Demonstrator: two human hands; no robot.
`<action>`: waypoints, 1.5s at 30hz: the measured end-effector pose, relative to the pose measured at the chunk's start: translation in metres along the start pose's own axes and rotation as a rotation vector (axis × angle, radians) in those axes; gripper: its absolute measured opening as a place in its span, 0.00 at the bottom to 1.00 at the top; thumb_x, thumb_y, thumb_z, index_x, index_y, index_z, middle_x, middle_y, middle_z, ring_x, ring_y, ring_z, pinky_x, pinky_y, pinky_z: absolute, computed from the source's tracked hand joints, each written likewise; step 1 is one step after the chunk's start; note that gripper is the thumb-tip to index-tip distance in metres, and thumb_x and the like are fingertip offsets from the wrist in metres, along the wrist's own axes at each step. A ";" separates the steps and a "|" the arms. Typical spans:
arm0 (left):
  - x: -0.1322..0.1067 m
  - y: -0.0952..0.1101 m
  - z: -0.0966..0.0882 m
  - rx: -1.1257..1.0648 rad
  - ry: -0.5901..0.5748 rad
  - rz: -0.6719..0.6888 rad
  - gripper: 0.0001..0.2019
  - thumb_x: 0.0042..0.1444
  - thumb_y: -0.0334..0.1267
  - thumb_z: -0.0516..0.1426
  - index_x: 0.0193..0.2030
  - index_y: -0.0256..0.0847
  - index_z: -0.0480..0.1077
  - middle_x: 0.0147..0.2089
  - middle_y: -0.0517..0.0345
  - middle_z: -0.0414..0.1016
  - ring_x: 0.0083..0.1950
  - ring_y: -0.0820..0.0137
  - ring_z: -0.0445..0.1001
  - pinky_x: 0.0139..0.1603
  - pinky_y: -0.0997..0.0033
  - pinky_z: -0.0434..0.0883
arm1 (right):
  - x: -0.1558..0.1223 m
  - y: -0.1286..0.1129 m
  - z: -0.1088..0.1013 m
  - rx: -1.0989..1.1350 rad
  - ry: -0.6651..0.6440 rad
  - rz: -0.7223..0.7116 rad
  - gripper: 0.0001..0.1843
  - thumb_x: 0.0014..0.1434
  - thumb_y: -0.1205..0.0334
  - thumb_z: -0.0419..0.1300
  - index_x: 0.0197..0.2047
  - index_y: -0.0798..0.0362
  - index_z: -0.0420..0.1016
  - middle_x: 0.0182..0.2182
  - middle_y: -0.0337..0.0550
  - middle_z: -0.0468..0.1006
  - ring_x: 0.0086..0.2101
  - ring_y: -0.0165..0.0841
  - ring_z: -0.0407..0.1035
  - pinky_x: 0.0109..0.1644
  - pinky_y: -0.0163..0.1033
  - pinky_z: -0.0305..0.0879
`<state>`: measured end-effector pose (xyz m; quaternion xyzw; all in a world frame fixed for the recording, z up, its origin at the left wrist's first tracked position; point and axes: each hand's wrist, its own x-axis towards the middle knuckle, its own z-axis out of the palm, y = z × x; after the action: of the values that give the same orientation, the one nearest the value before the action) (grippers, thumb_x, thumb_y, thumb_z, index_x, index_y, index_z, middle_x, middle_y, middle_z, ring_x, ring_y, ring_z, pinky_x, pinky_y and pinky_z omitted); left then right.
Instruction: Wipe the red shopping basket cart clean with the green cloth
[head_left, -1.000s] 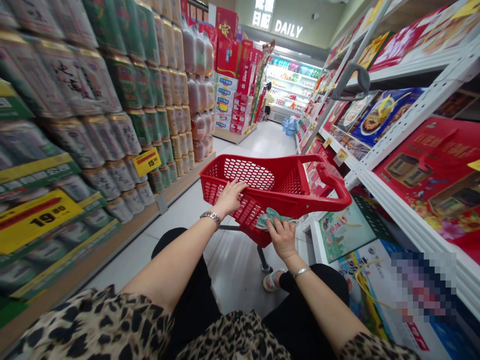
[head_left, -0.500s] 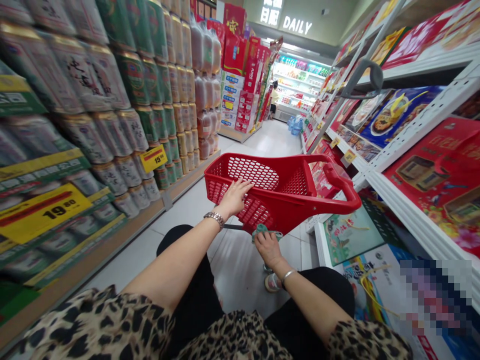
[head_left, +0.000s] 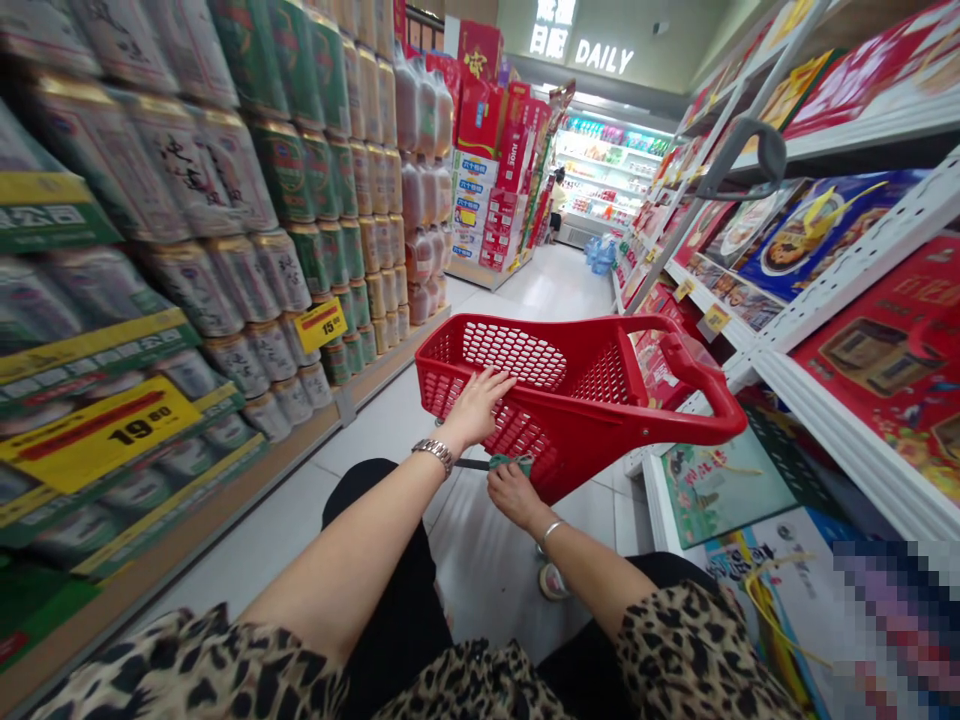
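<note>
A red plastic shopping cart [head_left: 592, 440] with perforated walls stands tilted across the floor in front of me, its looped handle toward the right. My left hand [head_left: 480, 405], wearing a metal watch, grips the near rim of the cart with the fingers laid over the edge. Lower down, my right hand [head_left: 514, 493] pinches a green cloth [head_left: 517, 464] against the cart's near side wall. Part of the cloth is hidden behind the fingers. The inside of the cart that shows is bare.
Stacked beer cans [head_left: 195, 170] with yellow price tags [head_left: 105, 430] line the left. White shelves [head_left: 862, 400] with gift boxes close in on the right. A grey handle [head_left: 750, 160] juts out there. Farther along are stacked red cartons [head_left: 502, 180], blue water bottles [head_left: 600, 253] and a person [head_left: 558, 205].
My right hand has moved left along the cart's side with the cloth. The left hand stays on the rim. The whole view has shifted slightly.
</note>
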<state>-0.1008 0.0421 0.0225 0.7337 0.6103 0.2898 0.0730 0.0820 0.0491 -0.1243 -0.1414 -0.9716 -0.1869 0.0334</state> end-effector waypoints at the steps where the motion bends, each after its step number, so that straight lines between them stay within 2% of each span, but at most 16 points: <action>1: 0.000 0.000 0.000 -0.001 0.000 0.003 0.42 0.47 0.19 0.52 0.72 0.48 0.60 0.75 0.55 0.60 0.78 0.61 0.49 0.78 0.43 0.47 | -0.007 0.001 -0.001 -0.006 -0.004 0.006 0.12 0.66 0.72 0.57 0.36 0.55 0.82 0.36 0.47 0.77 0.38 0.37 0.64 0.43 0.46 0.58; 8: 0.001 0.001 0.000 0.014 -0.002 0.009 0.42 0.48 0.20 0.51 0.72 0.44 0.60 0.75 0.51 0.59 0.79 0.59 0.47 0.78 0.44 0.46 | -0.071 0.015 -0.026 -0.084 0.012 0.088 0.12 0.67 0.70 0.56 0.37 0.53 0.81 0.34 0.46 0.76 0.36 0.37 0.63 0.41 0.44 0.56; 12: 0.001 -0.001 0.002 0.019 0.029 0.045 0.43 0.47 0.21 0.53 0.72 0.46 0.59 0.75 0.52 0.59 0.79 0.59 0.47 0.78 0.43 0.46 | -0.108 0.028 -0.049 -0.195 0.174 0.197 0.11 0.67 0.71 0.56 0.37 0.52 0.79 0.31 0.44 0.74 0.34 0.36 0.62 0.39 0.43 0.53; 16: 0.004 0.001 0.002 -0.012 0.057 0.002 0.35 0.52 0.28 0.56 0.69 0.46 0.64 0.73 0.51 0.63 0.78 0.57 0.51 0.77 0.42 0.47 | -0.131 0.042 -0.084 -0.263 0.299 0.325 0.12 0.68 0.71 0.54 0.46 0.52 0.79 0.36 0.47 0.77 0.35 0.36 0.62 0.40 0.43 0.52; 19: 0.007 0.006 0.001 -0.034 0.084 -0.037 0.29 0.56 0.34 0.57 0.66 0.45 0.67 0.71 0.50 0.66 0.77 0.56 0.53 0.77 0.40 0.47 | -0.121 0.051 -0.116 -0.292 0.404 0.374 0.16 0.69 0.69 0.53 0.55 0.50 0.76 0.45 0.50 0.79 0.38 0.36 0.63 0.44 0.44 0.53; 23: 0.007 0.010 -0.002 -0.009 0.069 -0.069 0.31 0.54 0.24 0.51 0.66 0.41 0.68 0.71 0.48 0.66 0.77 0.59 0.53 0.77 0.43 0.48 | -0.066 0.062 -0.144 -0.302 0.574 0.351 0.17 0.69 0.66 0.56 0.59 0.47 0.73 0.49 0.50 0.80 0.44 0.38 0.65 0.49 0.46 0.53; 25: 0.006 0.007 -0.003 0.000 0.064 -0.061 0.33 0.52 0.22 0.50 0.66 0.40 0.68 0.71 0.48 0.66 0.77 0.60 0.53 0.77 0.45 0.50 | -0.031 0.068 -0.147 -0.324 0.625 0.341 0.16 0.70 0.64 0.55 0.58 0.46 0.73 0.49 0.48 0.80 0.46 0.38 0.65 0.51 0.47 0.52; 27: 0.004 0.003 -0.002 0.003 0.073 -0.040 0.33 0.52 0.22 0.50 0.66 0.42 0.68 0.71 0.49 0.67 0.77 0.60 0.54 0.77 0.45 0.51 | -0.001 0.072 -0.146 -0.295 0.613 0.342 0.15 0.71 0.64 0.53 0.57 0.47 0.74 0.49 0.49 0.79 0.49 0.39 0.65 0.54 0.48 0.51; 30: 0.001 -0.004 -0.001 0.011 0.089 -0.022 0.35 0.51 0.20 0.49 0.66 0.45 0.68 0.70 0.53 0.68 0.76 0.62 0.55 0.77 0.45 0.52 | 0.022 0.076 -0.142 -0.229 0.556 0.341 0.13 0.71 0.65 0.53 0.54 0.50 0.75 0.46 0.49 0.79 0.49 0.39 0.65 0.56 0.49 0.51; 34: -0.002 -0.012 0.002 0.005 0.094 -0.010 0.39 0.47 0.19 0.48 0.67 0.45 0.67 0.71 0.54 0.67 0.77 0.62 0.54 0.77 0.45 0.52 | 0.008 0.079 -0.146 -0.273 0.563 0.334 0.12 0.71 0.67 0.53 0.52 0.51 0.76 0.43 0.49 0.79 0.47 0.38 0.65 0.53 0.47 0.53; 39: -0.001 -0.020 0.006 -0.014 0.136 0.018 0.41 0.45 0.19 0.48 0.67 0.47 0.67 0.71 0.55 0.67 0.76 0.61 0.55 0.77 0.43 0.50 | -0.041 0.087 -0.170 -0.431 0.638 0.358 0.12 0.70 0.67 0.54 0.52 0.50 0.76 0.42 0.48 0.80 0.47 0.39 0.66 0.52 0.46 0.55; 45: 0.001 -0.025 0.012 -0.023 0.154 0.038 0.41 0.44 0.19 0.48 0.67 0.47 0.68 0.71 0.56 0.67 0.77 0.59 0.55 0.77 0.42 0.50 | -0.096 0.099 -0.200 -0.480 0.666 0.423 0.12 0.68 0.69 0.56 0.51 0.51 0.77 0.42 0.49 0.81 0.46 0.38 0.68 0.51 0.45 0.56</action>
<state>-0.1155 0.0522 0.0017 0.7197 0.5968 0.3535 0.0288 0.2052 0.0377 0.0852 -0.2727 -0.7870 -0.4308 0.3474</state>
